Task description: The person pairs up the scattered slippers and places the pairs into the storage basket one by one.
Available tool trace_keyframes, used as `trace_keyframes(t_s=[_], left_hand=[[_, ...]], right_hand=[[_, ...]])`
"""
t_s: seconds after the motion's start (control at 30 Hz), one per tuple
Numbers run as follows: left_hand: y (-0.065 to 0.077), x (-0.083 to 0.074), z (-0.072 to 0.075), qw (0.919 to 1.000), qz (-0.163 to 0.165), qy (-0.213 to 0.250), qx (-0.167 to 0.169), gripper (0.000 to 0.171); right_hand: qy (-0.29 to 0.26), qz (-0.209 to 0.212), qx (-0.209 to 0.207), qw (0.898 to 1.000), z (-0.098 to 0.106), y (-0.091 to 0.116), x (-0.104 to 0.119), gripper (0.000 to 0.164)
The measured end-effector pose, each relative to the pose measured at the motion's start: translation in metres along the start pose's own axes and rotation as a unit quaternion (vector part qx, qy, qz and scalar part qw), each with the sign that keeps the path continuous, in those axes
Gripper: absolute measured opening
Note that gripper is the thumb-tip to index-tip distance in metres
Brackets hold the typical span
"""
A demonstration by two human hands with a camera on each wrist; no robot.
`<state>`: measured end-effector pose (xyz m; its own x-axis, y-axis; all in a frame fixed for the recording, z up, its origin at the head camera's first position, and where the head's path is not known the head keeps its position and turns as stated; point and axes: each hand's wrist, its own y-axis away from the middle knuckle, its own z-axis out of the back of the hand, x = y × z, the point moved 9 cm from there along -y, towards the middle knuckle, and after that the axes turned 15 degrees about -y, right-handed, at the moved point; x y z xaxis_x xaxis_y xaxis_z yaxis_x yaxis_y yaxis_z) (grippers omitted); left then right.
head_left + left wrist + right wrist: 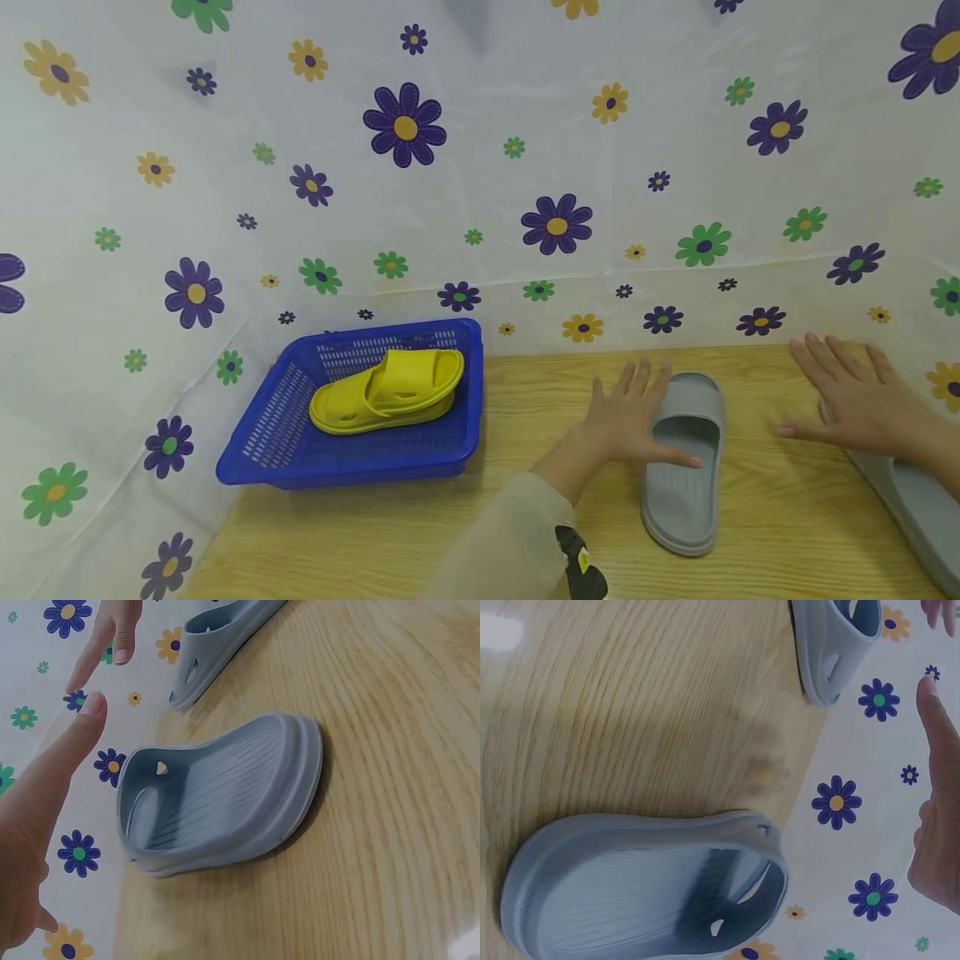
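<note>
The light-grey, moulded, rubbery-looking open-toe slipper (682, 500) lies sole-down on the pale wood-grain tabletop (330, 542) betw. the two hands, strap end twd. the backdrop; its mate, a second light-grey moulded slipper (930, 521), sits at the R edge of my head feed, partly hidden by the R hand (862, 400) & forearm. Well left is a blue, slotted plastic basket (367, 473) w/ two yellow strapped slippers (420, 375), one lying partly on the other. Behind it all hangs a white sheet w/ purple, green & orange flowers (487, 183). Risks, as I judge it: if the L hand (626, 421) drops as is, the thumb could catch the strap & skew the slipper; sweeping left too low might clip the basket's rim; and b/c the R slipper runs out of head view, I could misjudge a grip there. Pose: both hands flat-ish, fingers spread, nothing held, thumbs pointing inward at each other. L hand hovers just beside & over the L edge of the central slipper, forearm in a pale sleeve (510, 533) slanting up from the bottom; R forearm comes in from the R edge. Wrist cams show both hands apart from the slippers, AFAICT.
</note>
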<state>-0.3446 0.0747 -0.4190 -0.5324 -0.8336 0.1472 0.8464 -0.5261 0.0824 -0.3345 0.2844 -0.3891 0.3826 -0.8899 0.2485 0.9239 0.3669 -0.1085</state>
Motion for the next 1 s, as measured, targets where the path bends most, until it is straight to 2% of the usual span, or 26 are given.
trace_keyframes(t_s=[0.07, 0.2, 0.37, 0.47, 0.53, 0.8, 1.0], left_hand=[[-0.002, -0.006, -0.002, 0.9998, 0.0, 0.019, 0.001, 0.116], [-0.007, -0.02, -0.004, 0.9997, -0.004, 0.024, 0.0, 0.116], [-0.009, -0.032, -0.012, 0.9996, -0.017, -0.015, 0.017, 0.116], [-0.011, -0.036, -0.017, 0.9988, -0.018, -0.042, 0.018, 0.116], [-0.012, -0.039, -0.018, 0.9989, -0.016, -0.043, 0.014, 0.116], [-0.015, -0.047, -0.027, 0.9998, -0.001, -0.016, 0.012, 0.117], [-0.015, -0.047, -0.034, 0.9997, 0.021, -0.012, 0.001, 0.118]], right_hand=[[-0.001, -0.008, -0.007, 1.0, 0.001, 0.004, -0.007, 0.117], [-0.008, -0.028, -0.024, 0.999, 0.0, 0.013, -0.023, 0.119], [-0.01, -0.033, -0.035, 0.999, -0.006, 0.02, -0.038, 0.12], [-0.01, -0.035, -0.04, 0.999, -0.01, 0.023, -0.044, 0.121], [-0.014, -0.039, -0.043, 0.998, -0.013, 0.024, -0.048, 0.122], [-0.046, -0.086, -0.042, 0.994, -0.018, 0.03, -0.068, 0.125], [-0.056, -0.092, -0.059, 0.992, -0.025, 0.043, -0.083, 0.129]])
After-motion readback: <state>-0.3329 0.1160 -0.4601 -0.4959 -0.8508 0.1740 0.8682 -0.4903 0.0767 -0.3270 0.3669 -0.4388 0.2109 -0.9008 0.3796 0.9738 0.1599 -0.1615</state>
